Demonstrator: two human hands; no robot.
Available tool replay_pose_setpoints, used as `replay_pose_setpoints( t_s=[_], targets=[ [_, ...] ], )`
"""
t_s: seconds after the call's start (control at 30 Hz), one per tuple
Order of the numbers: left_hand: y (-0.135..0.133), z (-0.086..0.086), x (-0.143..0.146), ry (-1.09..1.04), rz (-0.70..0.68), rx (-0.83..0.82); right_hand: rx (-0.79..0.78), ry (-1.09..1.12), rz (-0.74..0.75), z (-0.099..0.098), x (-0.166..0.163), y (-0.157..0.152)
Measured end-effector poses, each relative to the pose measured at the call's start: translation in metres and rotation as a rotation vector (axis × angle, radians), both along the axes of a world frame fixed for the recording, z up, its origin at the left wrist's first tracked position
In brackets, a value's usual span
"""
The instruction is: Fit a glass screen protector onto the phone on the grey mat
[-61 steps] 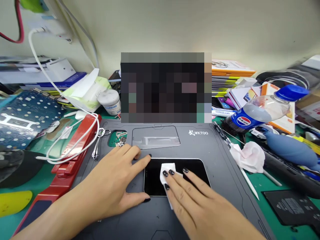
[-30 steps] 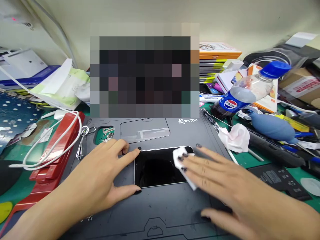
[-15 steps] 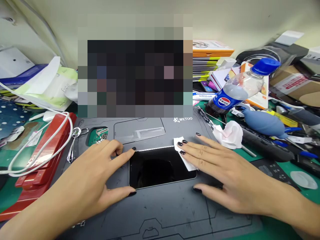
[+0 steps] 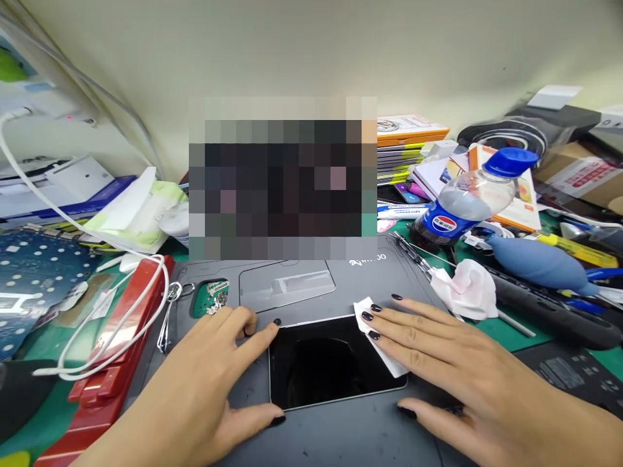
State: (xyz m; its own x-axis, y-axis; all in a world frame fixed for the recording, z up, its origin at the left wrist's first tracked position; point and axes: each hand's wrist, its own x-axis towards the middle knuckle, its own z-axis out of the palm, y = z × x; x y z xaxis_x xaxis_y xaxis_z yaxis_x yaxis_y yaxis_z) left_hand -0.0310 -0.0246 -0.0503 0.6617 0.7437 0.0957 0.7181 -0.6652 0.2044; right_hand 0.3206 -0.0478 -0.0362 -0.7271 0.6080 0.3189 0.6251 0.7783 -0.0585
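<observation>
A dark phone (image 4: 326, 366) lies flat mid-mat, near the front edge of the grey mat (image 4: 403, 279). The left hand (image 4: 204, 383), open and spread, brackets its left edge. The right hand (image 4: 448, 370), flat and unclenched, presses a white wipe (image 4: 389, 363) onto its far right corner

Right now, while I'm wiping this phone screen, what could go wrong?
The wipe under your right hand overlaps the phone's edge onto the mat, so it might drag grit across the glass. The loose screws by your left hand could scratch it too. The leaning bottle nearby might topple.
</observation>
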Motion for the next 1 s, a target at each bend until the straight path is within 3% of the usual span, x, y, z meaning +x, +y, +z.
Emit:
replay_pose_setpoints(
  t_s=[0.27, 0.63, 1.0],
  targets=[
    [0.0, -0.001, -0.002, -0.004, -0.009, 0.042, -0.005, 0.186, 0.002, 0.011, -0.008, 0.004],
    [0.001, -0.011, -0.001, -0.042, -0.006, 0.054, 0.071, 0.079, -0.03, 0.002, -0.006, 0.003],
    [0.003, 0.005, 0.007, -0.024, -0.004, 0.003, 0.083, 0.114, -0.058, 0.0, -0.005, 0.002]
  ],
)
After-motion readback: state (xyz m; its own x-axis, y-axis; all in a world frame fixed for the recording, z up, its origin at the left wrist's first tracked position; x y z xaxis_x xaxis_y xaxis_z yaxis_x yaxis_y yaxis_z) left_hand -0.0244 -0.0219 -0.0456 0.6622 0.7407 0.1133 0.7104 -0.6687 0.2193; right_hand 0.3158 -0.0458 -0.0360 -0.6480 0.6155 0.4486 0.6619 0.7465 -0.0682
